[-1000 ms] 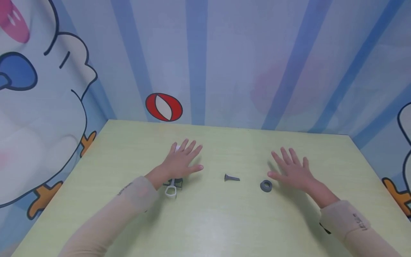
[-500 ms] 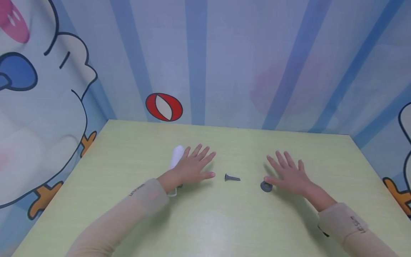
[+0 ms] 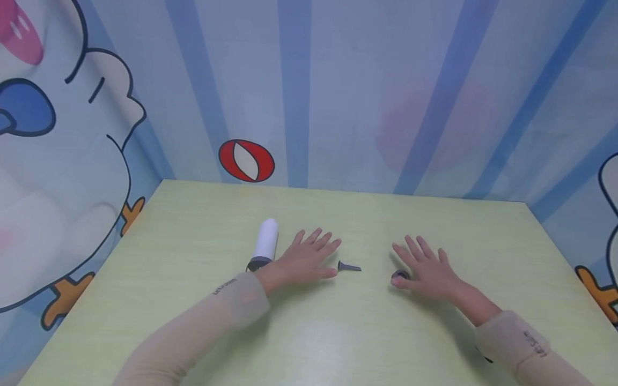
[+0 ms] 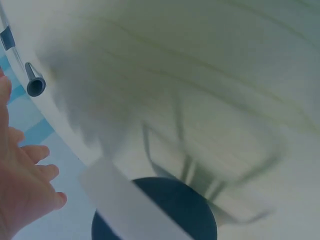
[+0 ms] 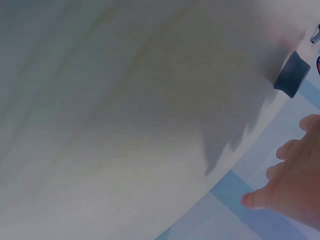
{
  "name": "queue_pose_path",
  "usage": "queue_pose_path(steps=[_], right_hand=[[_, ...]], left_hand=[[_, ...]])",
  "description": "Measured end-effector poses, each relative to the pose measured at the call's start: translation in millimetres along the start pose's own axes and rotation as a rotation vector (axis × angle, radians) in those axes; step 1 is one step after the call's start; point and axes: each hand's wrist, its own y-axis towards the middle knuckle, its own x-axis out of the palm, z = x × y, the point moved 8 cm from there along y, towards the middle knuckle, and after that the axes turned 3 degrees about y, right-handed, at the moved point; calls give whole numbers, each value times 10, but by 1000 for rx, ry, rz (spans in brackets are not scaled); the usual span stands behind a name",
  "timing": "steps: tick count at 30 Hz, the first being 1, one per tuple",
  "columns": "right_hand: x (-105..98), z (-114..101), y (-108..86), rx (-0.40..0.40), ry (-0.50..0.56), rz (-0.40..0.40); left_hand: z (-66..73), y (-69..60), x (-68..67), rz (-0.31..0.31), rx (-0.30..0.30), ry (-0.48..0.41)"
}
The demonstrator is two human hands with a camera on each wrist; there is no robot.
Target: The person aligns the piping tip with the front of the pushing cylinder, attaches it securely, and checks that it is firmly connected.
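Observation:
My left hand [image 3: 304, 262] hovers with spread, straight fingers over the table, its thumb tip close to a small grey funnel-shaped nozzle [image 3: 348, 266]. Left of this hand lies a white cylinder [image 3: 266, 238] with a dark grey end, partly covered by the wrist and sleeve. My right hand [image 3: 429, 273] is also spread, holding nothing, and its thumb overlaps a dark grey ring [image 3: 400, 272]; the right wrist view shows this ring [image 5: 292, 75] apart from the fingers. In the left wrist view the nozzle [image 4: 35, 85] turns its wide mouth toward the camera.
A pale yellow-green table [image 3: 328, 332] bears all these things. Behind it stands a blue striped backdrop [image 3: 343, 96] with cartoon figures and a red-and-white ball print [image 3: 247, 161]. Its left side carries a large printed character [image 3: 63, 177].
My left hand has moved right and slightly nearer, uncovering the white cylinder and nearing the nozzle. My right hand has shifted left and nearer, its thumb now over the ring. The objects stay put.

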Motion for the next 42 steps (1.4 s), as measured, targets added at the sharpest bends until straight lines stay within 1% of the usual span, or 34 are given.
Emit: queue_pose_path(steps=[4,8,10,12,15,19,22,28,34,39,42], right_hand=[[15,-40,-17,-29,2,22],[10,-71,-29,-63,17,42],[8,-79,-30,-79,24,49],[6,-85,-30,-85,30,53],[-7,-93,-28,-78,32,63],[-36,-115,-29,-75,16,87],[-43,-121,-27,-82,6,96],[-35,-112,-22,-94,5,90],[-20,-110,-10,-112,14,86],[-5,-126,-3,-143,3,99],[3,-130,0,-149,-1,100]], left_hand=[[58,62,25,17,10,0],[94,138,21,51,10,-24],[115,178,15,68,12,-22],[141,212,1,82,17,-16],[176,244,-25,92,14,-46],[194,270,-46,97,-7,-113],[191,287,-44,105,-20,-138],[193,305,-16,109,-22,-142],[207,305,4,109,-15,-180],[205,312,16,109,-20,-199],[199,317,14,119,-19,-213]])
